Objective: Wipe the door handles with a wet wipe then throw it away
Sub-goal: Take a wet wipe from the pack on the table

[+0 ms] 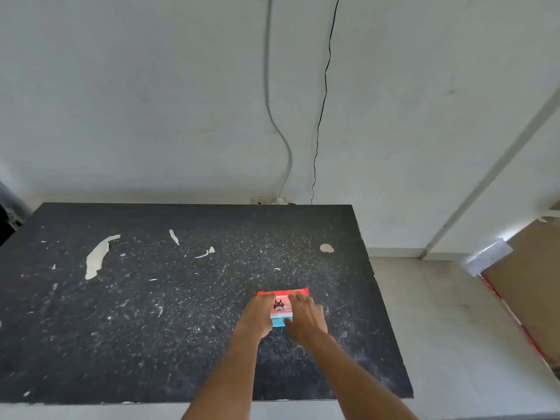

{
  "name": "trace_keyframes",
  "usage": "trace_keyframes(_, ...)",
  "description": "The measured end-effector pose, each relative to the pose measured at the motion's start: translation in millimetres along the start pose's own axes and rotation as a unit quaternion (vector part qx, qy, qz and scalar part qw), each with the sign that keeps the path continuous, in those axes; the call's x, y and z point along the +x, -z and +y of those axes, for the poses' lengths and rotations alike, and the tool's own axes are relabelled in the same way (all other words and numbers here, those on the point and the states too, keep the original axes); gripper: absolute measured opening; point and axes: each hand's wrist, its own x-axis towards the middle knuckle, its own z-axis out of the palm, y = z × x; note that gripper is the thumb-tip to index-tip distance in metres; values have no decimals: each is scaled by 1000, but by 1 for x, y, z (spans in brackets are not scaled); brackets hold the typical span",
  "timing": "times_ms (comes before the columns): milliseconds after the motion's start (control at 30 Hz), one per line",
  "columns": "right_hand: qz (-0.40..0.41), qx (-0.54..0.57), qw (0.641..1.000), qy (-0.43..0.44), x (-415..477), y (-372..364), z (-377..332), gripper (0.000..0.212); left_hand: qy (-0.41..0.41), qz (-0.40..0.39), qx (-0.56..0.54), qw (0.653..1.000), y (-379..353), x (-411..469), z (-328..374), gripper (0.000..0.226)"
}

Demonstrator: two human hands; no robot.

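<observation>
Diffuse, even light, brightest at the right margin; shadows on the black speckled tabletop are faint. Wide-angle distortion bows its edges; fine detail is soft.
</observation>
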Motion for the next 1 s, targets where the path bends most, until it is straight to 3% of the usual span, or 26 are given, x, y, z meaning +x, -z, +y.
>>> trace_keyframes(167,-27,-28,999,20,9,-9,-4,49,25,27,-21,999,-2,8,-1,41)
trace_keyframes(600,46,-5,997,61,16,1,13,33,54,58,-54,995,-18,13,-6,37)
trace_keyframes(700,69,23,997,32,22,8,14,39,55,55,-67,995,-19,13,-4,57)
trace_keyframes(800,128,90,988,-13,28,13,12,28,48,44,-65,996,-19,12,-3,84)
trace_keyframes(900,163,55,984,-38,30,16,13,22,47,42,-73,995,-20,11,-3,86)
trace_keyframes(1000,144,9,989,-29,30,11,16,27,47,46,-73,995,-19,11,-3,87)
